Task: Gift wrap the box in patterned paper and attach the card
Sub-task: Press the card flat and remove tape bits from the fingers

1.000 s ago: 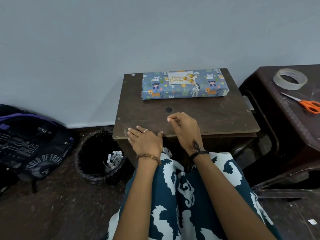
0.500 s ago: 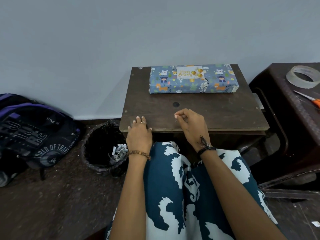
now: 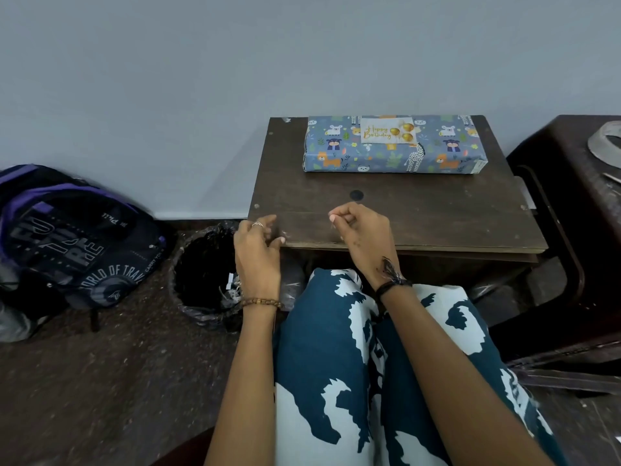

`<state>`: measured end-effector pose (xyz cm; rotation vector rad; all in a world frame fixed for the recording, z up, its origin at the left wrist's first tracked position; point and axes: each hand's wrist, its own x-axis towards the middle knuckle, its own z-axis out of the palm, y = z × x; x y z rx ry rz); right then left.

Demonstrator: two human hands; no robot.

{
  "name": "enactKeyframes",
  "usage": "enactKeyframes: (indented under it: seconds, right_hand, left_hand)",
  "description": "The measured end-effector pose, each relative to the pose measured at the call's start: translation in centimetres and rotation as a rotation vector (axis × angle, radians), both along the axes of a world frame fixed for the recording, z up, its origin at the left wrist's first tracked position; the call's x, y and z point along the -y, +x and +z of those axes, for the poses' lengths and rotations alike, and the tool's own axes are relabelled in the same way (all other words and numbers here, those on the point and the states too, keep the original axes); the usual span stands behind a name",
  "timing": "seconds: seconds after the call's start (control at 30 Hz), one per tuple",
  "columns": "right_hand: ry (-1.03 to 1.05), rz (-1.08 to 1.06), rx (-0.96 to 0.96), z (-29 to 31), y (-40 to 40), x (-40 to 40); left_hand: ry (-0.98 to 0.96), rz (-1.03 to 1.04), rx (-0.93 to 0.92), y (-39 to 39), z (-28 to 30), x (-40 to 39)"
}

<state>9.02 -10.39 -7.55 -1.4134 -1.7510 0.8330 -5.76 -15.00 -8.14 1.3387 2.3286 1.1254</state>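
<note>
- Two hands sit at the near edge of the small dark wooden tabletop [image 3: 420, 210], and the wrapped box [image 3: 393, 153] is at the far side of it, up by the wall, well apart from both hands.
- The box is fully covered in blue paper with cartoon animals and lies flat, long side facing the person. A white "Happy Birthday" card [image 3: 386, 130] with gold balloons lies on its top face, toward the far edge.
- The left hand [image 3: 257, 250] is at the tabletop's near left corner; its fingers [image 3: 268, 219] are loosely bent with the tips at the edge, holding nothing as far as I can see.
- The right hand [image 3: 361, 230] is over the near edge around the middle, fingers curled in with thumb and forefinger tips together. Can't tell if anything's pinched there, too small.
- Left of the tabletop, on the floor: a black bin [image 3: 205, 280] with paper scraps, then a dark purple backpack [image 3: 74, 237] further left.
- Right of the tabletop, a brown plastic stand carries a roll of clear tape [image 3: 606, 142], cut off by the frame edge.
</note>
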Motion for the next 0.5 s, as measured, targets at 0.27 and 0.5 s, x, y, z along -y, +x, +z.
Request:
enactKeyframes:
  seconds: [0.27,0.5]
  right_hand:
    - [-0.009,0.041,0.019,0.0,-1.0,-0.1]
    - [-0.042,0.107,0.003,0.2,-2.0,0.2]
  left_hand:
    - [-0.04,0.015,-0.012,-0.1,0.0,0.4]
    - [-0.048,-0.048,0.115,-0.7,-0.5,0.0]
